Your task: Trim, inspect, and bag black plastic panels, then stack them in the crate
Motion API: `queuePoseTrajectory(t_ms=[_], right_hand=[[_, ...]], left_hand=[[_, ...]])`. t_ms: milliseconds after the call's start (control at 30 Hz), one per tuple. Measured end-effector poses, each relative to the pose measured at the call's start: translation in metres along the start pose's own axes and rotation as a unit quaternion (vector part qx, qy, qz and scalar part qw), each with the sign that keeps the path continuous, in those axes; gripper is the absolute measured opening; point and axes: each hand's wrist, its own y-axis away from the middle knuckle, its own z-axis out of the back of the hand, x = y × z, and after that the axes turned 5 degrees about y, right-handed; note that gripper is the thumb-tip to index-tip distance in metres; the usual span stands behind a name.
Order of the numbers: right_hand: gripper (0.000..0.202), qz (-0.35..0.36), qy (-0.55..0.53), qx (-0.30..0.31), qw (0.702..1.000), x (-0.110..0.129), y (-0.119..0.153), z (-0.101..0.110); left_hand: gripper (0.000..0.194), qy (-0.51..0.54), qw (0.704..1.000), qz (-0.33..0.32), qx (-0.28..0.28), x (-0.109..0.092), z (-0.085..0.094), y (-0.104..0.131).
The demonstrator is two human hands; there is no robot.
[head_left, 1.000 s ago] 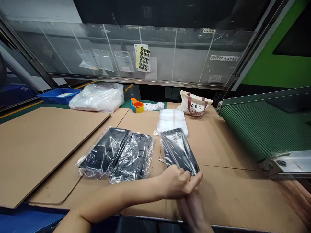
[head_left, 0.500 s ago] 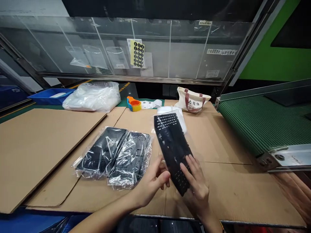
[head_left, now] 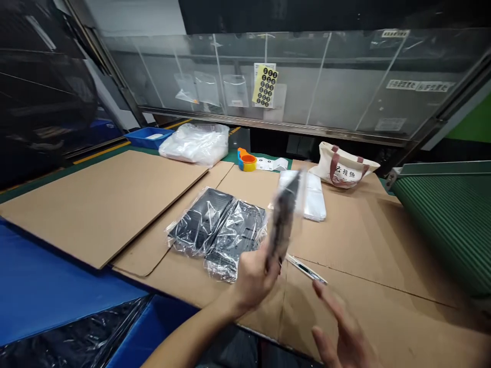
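A black slotted panel (head_left: 284, 217), blurred and turned nearly edge-on, stands up from my left hand (head_left: 253, 280), whose fingers are closed round its lower end. A clear film seems to surround it. My right hand (head_left: 343, 327) is off the panel, thumb and fingers apart, with nothing in it. Just beyond its fingertips lies a narrow, silvery, long object (head_left: 307, 269), whose kind I cannot tell. Two black panels in clear plastic, a left one (head_left: 205, 217) and a right one (head_left: 240, 232), lie side by side left of the held panel.
Flat clear bags (head_left: 315, 199) lie behind the panel, near a cloth tote bag (head_left: 343, 166). Farther back are a tape dispenser (head_left: 246, 161), a plastic-wrapped bundle (head_left: 197, 143) and a blue tray (head_left: 148, 137). A cardboard sheet (head_left: 103, 199) lies left; a green conveyor (head_left: 448, 220) borders the right.
My right hand has let go of the panel and moved down and away. My left hand has taken hold of its lower end, and the panel has turned edge-on. The view has swung left.
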Motion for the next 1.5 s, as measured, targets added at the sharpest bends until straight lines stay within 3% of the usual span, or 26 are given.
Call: queuePoseTrajectory(t_ms=[100,167,300,400,567,700,800,933,1067,1233,1400,1500], right_hand=[[0.062,-0.145,-0.129,-0.059,0.979,-0.011,-0.008,-0.015],[0.055,-0.2,-0.158,-0.075,0.964,-0.021,-0.015,-0.024],[0.052,-0.231,-0.171,-0.073,0.955,-0.023,-0.031,-0.04],[0.053,-0.221,-0.181,-0.055,0.957,-0.008,-0.044,-0.058],[0.034,-0.236,-0.252,-0.008,0.939,0.003,-0.079,-0.085],[0.045,-0.271,-0.322,0.086,0.903,-0.009,-0.109,-0.103],[0.05,-0.284,-0.295,0.145,0.901,-0.023,-0.12,-0.121],[0.061,-0.31,-0.217,0.17,0.91,-0.044,-0.122,-0.142],[0.068,-0.31,-0.152,0.172,0.923,-0.058,-0.12,-0.136],[0.064,-0.175,-0.001,0.151,0.973,-0.065,-0.126,-0.101],[0.067,-0.203,0.013,0.238,0.95,-0.068,-0.111,-0.084],[0.067,-0.205,0.008,0.25,0.946,-0.065,-0.094,-0.082]], left_hand=[[0.044,-0.083,0.982,-0.168,0.032,-0.009,-0.008,0.008],[0.048,-0.108,0.974,-0.189,0.062,-0.016,-0.009,0.012],[0.047,-0.187,0.964,-0.17,0.086,-0.017,0.004,0.016],[0.044,-0.251,0.953,-0.161,0.058,-0.013,0.017,0.015],[0.041,-0.257,0.961,-0.104,0.017,-0.005,0.027,0.022],[0.037,-0.297,0.952,-0.066,-0.044,0.013,0.038,0.041],[0.032,-0.312,0.949,-0.04,-0.026,0.033,0.053,0.054],[0.037,-0.312,0.95,-0.016,0.015,0.054,0.07,0.068],[0.04,-0.304,0.952,0.006,0.035,0.062,0.073,0.076],[0.037,-0.3,0.952,0.031,0.048,0.064,0.07,0.078],[0.038,-0.297,0.952,0.057,0.048,0.058,0.071,0.084],[0.042,-0.292,0.954,0.059,0.026,0.048,0.071,0.093]])
